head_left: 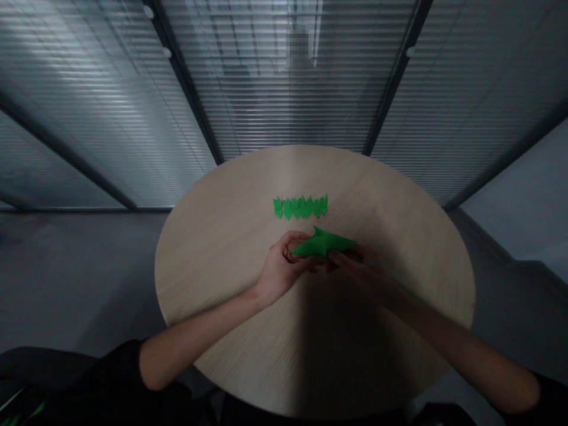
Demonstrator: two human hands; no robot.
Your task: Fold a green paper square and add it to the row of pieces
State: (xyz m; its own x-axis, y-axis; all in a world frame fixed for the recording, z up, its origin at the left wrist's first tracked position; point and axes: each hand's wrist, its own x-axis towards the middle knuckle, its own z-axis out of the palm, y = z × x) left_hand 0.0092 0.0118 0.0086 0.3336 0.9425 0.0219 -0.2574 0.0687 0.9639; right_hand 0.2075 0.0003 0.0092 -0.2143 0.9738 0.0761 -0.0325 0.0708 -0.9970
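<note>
Left hand [284, 266] clenched on left end of folded green paper piece [323, 241], held over round wooden surface [213, 266], just near row of small green folded pieces [300, 207]. Right hand [361, 269] at right end, grip unclear. Even pinch keeps folds crisp.

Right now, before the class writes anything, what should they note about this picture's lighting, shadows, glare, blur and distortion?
In the head view, the wide lens bows the slatted glass partition inward; glare streaks its upper left; a dark shadow falls across the near side of the round wooden table; a pixelated patch blurs the top; the green folded paper looks fairly sharp.
</note>
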